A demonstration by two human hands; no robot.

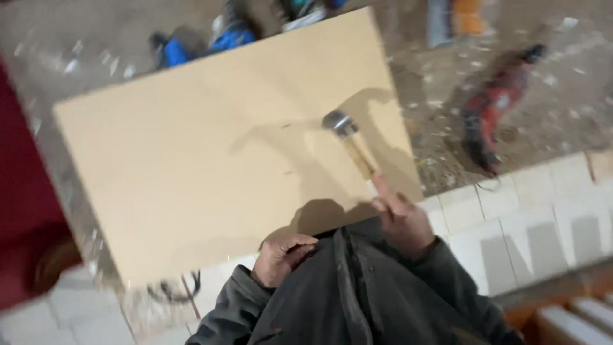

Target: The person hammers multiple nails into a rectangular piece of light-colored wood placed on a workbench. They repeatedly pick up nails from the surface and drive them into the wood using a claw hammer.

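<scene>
Right hand (pixel 403 220) at board's (pixel 230 140) near edge, forearm angled up from the body, fingers wrapped round hammer (pixel 351 142) handle, index extended along it; head over the board's right part. Left hand (pixel 281 255) curled at the same edge, fingers folded in, holding nothing visible. Red power tool (pixel 495 115) on floor right of board.

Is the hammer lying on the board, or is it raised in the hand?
Raised. The right hand grips the hammer by its wooden handle, its head above the board, casting a separate shadow there.
</scene>
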